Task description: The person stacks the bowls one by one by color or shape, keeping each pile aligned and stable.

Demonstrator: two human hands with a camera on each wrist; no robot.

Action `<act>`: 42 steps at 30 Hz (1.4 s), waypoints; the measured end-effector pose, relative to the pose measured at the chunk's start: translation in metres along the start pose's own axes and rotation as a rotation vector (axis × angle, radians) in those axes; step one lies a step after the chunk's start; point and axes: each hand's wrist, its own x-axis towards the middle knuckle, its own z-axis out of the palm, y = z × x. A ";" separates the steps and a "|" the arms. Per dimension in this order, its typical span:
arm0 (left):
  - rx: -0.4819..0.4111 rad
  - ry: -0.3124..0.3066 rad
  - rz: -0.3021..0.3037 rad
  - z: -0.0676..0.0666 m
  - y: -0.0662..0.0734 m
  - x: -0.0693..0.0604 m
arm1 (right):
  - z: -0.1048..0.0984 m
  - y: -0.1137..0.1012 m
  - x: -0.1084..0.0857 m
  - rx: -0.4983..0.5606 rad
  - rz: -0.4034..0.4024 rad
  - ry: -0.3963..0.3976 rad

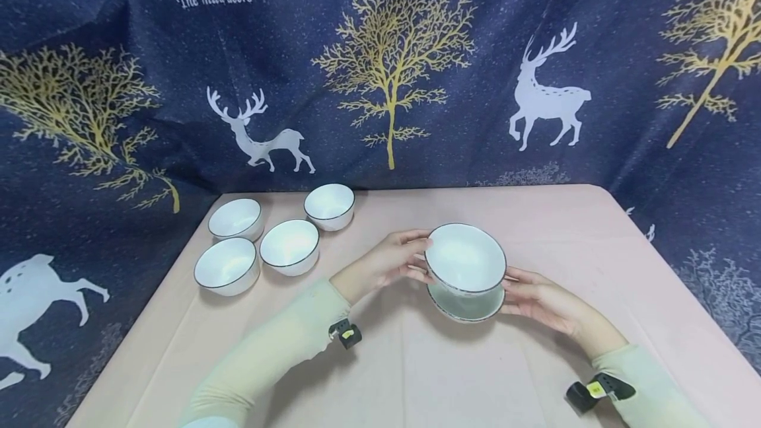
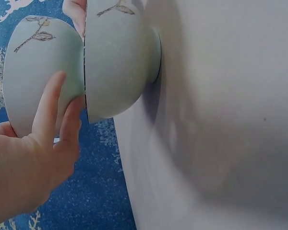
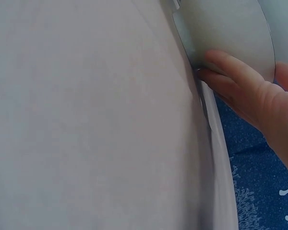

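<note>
Left hand point(image 1: 392, 259): forearm reaching in from the lower left, wrist lifted above the pink table point(image 1: 464, 382); fingers parted and curved, partly open to the width of a bowl's side, gripping the upper bowl point(image 1: 466, 257), which sits just right of the fingertips, mouth up

Right hand point(image 1: 543, 299): forearm from the lower right; fingers curved along the outer wall near the foot, thumb toward the rim, holding the lower bowl point(image 1: 466, 306), just left of these fingers and directly beneath the upper bowl

Further bowls point(image 1: 290, 243), four: white, dark-rimmed, upright, well left of the left fingers
</note>
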 end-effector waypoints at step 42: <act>0.149 0.060 -0.085 0.015 0.000 -0.010 | 0.000 0.001 -0.001 0.027 -0.005 -0.027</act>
